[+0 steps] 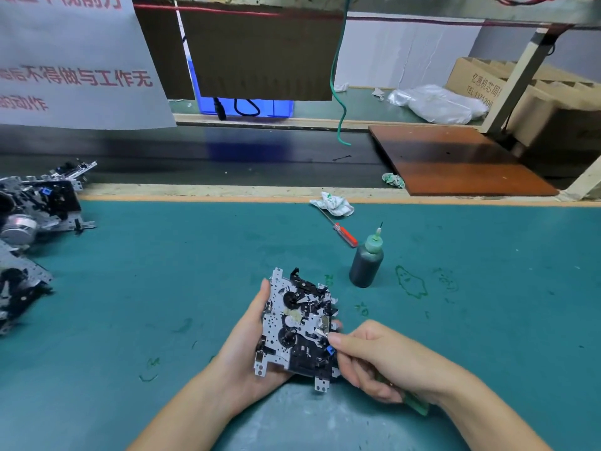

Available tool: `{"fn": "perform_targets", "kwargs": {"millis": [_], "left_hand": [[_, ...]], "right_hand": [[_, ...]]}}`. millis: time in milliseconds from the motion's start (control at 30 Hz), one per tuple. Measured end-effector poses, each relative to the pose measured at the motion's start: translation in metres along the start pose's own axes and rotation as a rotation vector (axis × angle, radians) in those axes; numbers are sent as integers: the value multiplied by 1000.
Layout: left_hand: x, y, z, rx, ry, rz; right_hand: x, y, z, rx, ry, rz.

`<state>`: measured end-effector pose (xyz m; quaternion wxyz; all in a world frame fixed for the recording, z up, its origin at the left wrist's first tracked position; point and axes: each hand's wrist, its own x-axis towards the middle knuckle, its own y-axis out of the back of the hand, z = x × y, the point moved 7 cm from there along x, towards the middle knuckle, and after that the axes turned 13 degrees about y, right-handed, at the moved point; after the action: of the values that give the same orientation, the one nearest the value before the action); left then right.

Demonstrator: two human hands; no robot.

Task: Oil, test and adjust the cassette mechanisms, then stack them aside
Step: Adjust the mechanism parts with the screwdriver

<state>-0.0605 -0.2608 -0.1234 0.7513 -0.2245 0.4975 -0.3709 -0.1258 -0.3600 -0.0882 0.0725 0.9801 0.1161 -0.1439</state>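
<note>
While the cassette mechanism (297, 327) is held up off the green table (162, 271), it is cradled from below and from its left edge by the left hand (247, 349), whose fingers are curled round the metal plate. Its long axis runs away from the person, tilted slightly leftward at the far end, with the working face turned up. The right hand (374, 356) is set just beside the mechanism's right edge, its fingers closed round a green-handled tool (413, 402) whose metal tip is brought against a part near the small blue piece (what the tip touches exactly cannot be told). The coming adjustment would therefore be made from the right side, inward across the short axis. The oil bottle (366, 263) stands upright beyond the mechanism, nearer the right hand, with a red screwdriver (341, 232) farther back. Other mechanisms (29, 229) are piled well apart at the table's left edge, on the left hand's side.
</note>
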Motion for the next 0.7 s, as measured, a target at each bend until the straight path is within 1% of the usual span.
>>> {"fn": "perform_targets", "kwargs": {"millis": [167, 333, 433, 533, 700], "left_hand": [[2, 2, 0, 24, -4, 25], [2, 2, 1, 21, -12, 33], [1, 2, 1, 23, -16, 33], [1, 1, 1, 31, -18, 31], [1, 0, 2, 45, -36, 50]], "right_hand": [[-3, -1, 1, 15, -62, -39], [-5, 0, 7, 29, -112, 16], [-6, -1, 7, 19, -85, 38], [-4, -2, 3, -20, -51, 9], [-2, 0, 2, -24, -52, -10]]}}
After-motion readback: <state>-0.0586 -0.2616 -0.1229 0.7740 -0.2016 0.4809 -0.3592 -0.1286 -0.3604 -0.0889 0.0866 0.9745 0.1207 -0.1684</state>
